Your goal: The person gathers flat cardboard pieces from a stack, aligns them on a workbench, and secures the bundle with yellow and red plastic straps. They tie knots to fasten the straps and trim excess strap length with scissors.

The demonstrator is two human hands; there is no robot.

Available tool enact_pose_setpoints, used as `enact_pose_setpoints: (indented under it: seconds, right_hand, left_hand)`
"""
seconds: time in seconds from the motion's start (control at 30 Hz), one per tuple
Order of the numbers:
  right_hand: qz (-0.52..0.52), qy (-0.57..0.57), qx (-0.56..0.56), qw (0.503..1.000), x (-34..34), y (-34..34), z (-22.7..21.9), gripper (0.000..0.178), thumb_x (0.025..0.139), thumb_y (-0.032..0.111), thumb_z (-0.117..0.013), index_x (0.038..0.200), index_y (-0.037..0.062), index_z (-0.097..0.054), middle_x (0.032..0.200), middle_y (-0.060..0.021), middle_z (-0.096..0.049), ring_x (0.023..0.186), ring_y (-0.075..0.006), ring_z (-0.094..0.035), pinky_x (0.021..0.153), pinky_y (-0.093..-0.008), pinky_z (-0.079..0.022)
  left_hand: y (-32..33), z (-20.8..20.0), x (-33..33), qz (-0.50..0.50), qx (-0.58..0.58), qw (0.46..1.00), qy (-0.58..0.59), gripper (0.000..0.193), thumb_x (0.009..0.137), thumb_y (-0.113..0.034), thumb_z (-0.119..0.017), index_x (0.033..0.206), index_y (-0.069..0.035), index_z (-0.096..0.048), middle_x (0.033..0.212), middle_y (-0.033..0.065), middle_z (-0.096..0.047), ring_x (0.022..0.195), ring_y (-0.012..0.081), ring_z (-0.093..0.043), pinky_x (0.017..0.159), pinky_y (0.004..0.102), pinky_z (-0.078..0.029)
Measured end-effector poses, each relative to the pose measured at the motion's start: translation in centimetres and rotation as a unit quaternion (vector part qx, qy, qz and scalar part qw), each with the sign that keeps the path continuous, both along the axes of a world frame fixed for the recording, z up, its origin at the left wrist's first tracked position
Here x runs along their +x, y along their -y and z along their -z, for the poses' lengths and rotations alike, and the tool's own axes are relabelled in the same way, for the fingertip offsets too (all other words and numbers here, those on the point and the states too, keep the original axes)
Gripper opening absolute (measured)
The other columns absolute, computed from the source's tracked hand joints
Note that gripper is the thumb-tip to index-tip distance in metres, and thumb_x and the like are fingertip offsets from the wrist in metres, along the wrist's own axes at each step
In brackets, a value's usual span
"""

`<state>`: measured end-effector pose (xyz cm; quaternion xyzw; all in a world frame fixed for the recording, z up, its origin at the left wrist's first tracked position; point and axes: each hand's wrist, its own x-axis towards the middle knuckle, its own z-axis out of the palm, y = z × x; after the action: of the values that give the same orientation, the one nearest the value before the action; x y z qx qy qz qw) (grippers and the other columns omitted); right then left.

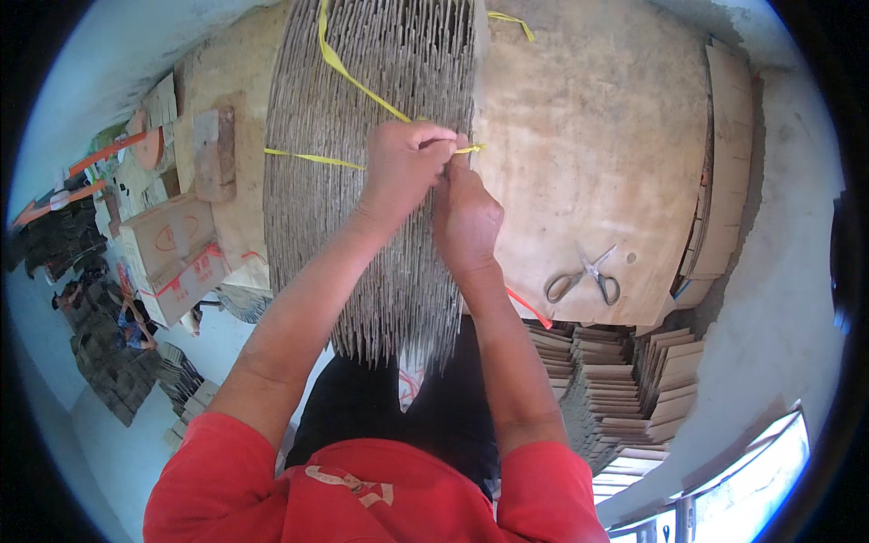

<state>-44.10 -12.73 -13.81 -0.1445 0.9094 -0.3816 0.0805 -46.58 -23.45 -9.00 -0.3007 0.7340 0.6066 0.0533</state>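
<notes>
A long bundle of grey-brown cardboard sheets (362,81), packed on edge, lies in front of me and reaches over the near side of the table. Across it runs a yellow plastic strap (317,159), and a loose length of the same yellow material trails over its far part. My left hand (398,163) rests over the bundle's right side, its fingers pinched on the strap. Close against it, my right hand (471,213) is closed at the bundle's right edge, also at the strap. A short strap end sticks out to the right past my fingertips.
Scissors (592,270) lie partly spread on the wooden table (588,136), right of the bundle. A brick-like block (214,154) and a cardboard box (172,244) are at the left. Stacked cardboard pieces (606,389) stand below the table at right. Another person (136,326) is far left.
</notes>
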Motion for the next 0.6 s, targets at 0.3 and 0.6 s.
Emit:
enact_pose_setpoints:
  seconds: [0.3, 0.6]
  right_hand:
    - [0.090, 0.292, -0.343, 0.888, -1.7, -1.6, 0.3, 0.032, 0.085, 0.009, -0.059, 0.115, -0.0001, -0.059, 0.074, -0.0063, -0.063, 0.051, -0.0150, -0.053, 0.049, -0.0278, -0.045]
    - [0.123, 0.472, -0.489, 0.723, -4.0, -3.4, -0.4, 0.015, 0.086, 0.015, -0.060, 0.086, 0.0016, -0.067, 0.068, -0.0008, -0.059, 0.050, -0.0047, -0.044, 0.045, -0.0187, -0.034]
  left_hand:
    - [3.0, 0.7, -2.5, 0.116, 0.175, 0.970, 0.125, 0.014, 0.078, -0.008, -0.065, 0.076, 0.006, -0.064, 0.057, 0.0058, -0.057, 0.041, 0.0088, -0.050, 0.036, 0.0211, -0.040]
    - [2.7, 0.8, -2.0, 0.094, 0.193, 0.970, 0.117, 0.015, 0.080, -0.010, -0.065, 0.082, 0.005, -0.065, 0.063, 0.0059, -0.060, 0.048, 0.0098, -0.055, 0.042, 0.0204, -0.045]
